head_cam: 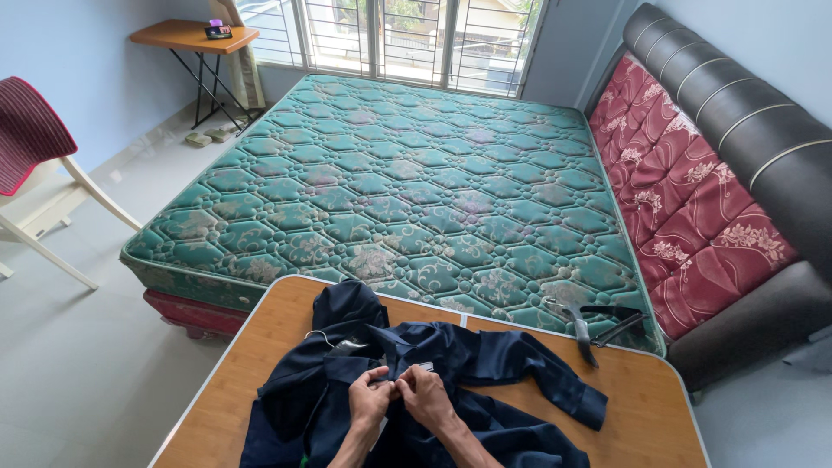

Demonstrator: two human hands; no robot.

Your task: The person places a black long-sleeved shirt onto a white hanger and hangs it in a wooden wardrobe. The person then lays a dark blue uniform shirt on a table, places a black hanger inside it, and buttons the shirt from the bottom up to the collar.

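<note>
A dark navy shirt (485,357) lies spread on a wooden table (260,347) right in front of me, collar toward the far edge and one sleeve stretched to the right. My left hand (368,400) and my right hand (425,394) meet at the shirt's front below the collar. Both pinch the fabric there with closed fingers, thumbs nearly touching. A small light tag shows beside the right hand.
A clothes hanger (598,325) lies at the table's far right edge. Beyond the table is a bare green quilted mattress (416,182). A red mattress stands against a black headboard (737,104) on the right. A chair (35,165) and a small side table (192,36) stand left.
</note>
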